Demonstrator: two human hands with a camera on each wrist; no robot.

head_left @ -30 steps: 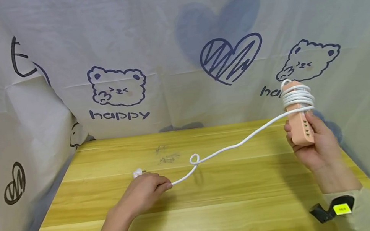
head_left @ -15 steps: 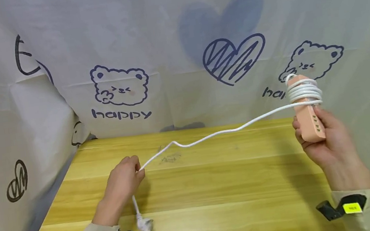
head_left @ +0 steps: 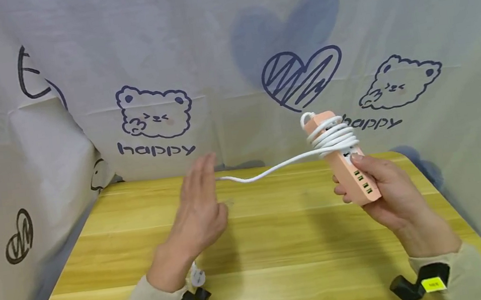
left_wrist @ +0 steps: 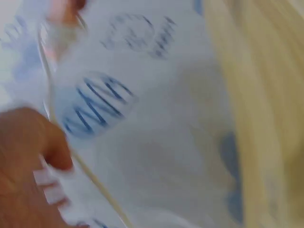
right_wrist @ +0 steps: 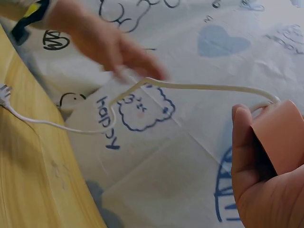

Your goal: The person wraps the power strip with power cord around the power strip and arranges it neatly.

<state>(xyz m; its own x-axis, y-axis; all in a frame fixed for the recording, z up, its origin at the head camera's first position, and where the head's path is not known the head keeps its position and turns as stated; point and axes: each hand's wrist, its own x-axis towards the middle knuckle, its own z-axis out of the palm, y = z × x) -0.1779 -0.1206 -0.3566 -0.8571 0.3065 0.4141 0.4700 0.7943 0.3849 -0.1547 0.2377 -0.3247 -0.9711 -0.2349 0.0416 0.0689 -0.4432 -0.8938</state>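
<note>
My right hand [head_left: 392, 191] grips a peach power strip [head_left: 354, 176], its thumb on the strip's face beside the USB ports. Several turns of white cable [head_left: 332, 137] are wound round the strip's upper part. From there the cable's loose length [head_left: 270, 169] runs left to my left hand [head_left: 196, 215]. That hand has its fingers extended, with the cable passing by them; it is blurred in the right wrist view, and whether it touches the cable I cannot tell. The white plug [head_left: 198, 276] hangs low beside my left wrist, and in the right wrist view the plug [right_wrist: 4, 95] shows at the left edge.
A wooden table [head_left: 288, 244] lies under both hands. White cloth [head_left: 222, 72] with bear and heart drawings closes off the back and sides.
The power strip and right hand have moved left. My left hand, earlier holding the cable, has let go its grip, straightened its fingers and moved right. The plug has swung down toward me.
</note>
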